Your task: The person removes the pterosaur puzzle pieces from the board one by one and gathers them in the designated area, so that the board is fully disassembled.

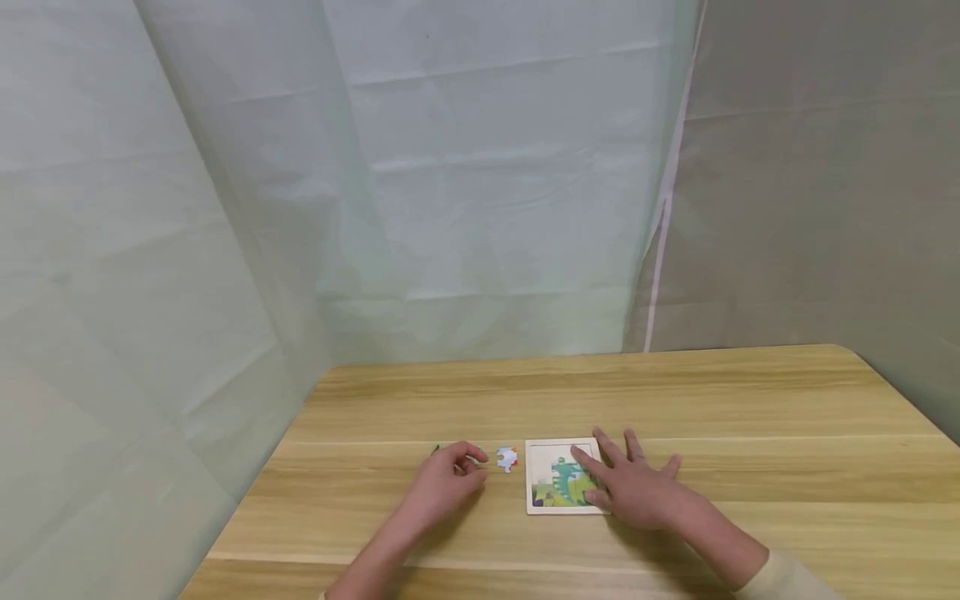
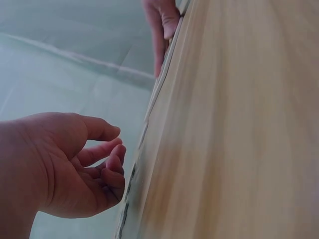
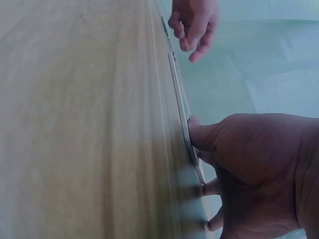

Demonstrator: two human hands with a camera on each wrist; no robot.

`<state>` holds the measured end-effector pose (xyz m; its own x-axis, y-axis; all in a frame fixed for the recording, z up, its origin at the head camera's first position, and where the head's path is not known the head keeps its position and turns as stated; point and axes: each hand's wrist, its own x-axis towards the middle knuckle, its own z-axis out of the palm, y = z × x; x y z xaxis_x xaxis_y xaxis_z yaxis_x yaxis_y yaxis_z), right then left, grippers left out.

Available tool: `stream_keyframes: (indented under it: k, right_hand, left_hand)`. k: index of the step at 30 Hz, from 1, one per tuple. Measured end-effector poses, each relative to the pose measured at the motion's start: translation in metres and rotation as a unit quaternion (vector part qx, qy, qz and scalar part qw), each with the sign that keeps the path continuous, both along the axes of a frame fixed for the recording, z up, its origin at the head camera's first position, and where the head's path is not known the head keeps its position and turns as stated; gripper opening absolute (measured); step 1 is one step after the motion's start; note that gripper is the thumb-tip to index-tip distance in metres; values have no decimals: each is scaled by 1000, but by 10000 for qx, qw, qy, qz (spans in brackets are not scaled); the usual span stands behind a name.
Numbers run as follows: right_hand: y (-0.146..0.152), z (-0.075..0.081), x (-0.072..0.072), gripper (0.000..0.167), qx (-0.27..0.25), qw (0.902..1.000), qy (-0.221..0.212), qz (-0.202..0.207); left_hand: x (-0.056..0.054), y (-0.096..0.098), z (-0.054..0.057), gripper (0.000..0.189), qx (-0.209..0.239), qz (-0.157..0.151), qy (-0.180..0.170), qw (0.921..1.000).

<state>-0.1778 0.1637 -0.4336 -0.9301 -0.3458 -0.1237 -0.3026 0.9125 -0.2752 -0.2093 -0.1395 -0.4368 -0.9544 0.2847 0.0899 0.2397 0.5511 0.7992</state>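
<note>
A small square jigsaw puzzle tray with a pale rim lies on the table. Pieces fitted in its lower part show a green dinosaur; bare board shows at the upper left. Spread fingers of my right hand rest over the tray's right side, thumb near the lower right corner. Left of the tray lies a loose blue, white and red puzzle piece. My left hand hovers just left of that piece, fingers loosely bent, with nothing between thumb and forefinger. It partly hides more loose pieces beneath it.
The wood-grain table stretches to both sides and behind the tray. Pale cloth sheets hang beyond its far and left edges, and a darker grey sheet hangs at the right.
</note>
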Motion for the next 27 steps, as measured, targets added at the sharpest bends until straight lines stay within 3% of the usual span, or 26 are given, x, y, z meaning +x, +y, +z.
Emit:
stream_keyframes:
  k: [9, 17, 27]
  right_hand:
    - [-1, -1, 0, 63, 15, 10000, 4, -8]
    - [-2, -3, -1, 62, 211, 9997, 143, -43]
    - [-3, -3, -1, 62, 177, 9998, 52, -42]
  left_hand:
    - [-7, 33, -7, 15, -95, -389, 162, 9991]
    - [-10, 60, -8, 14, -60, -754, -163, 9970]
    - [-11, 85, -9, 27, -32, -916, -477, 9947]
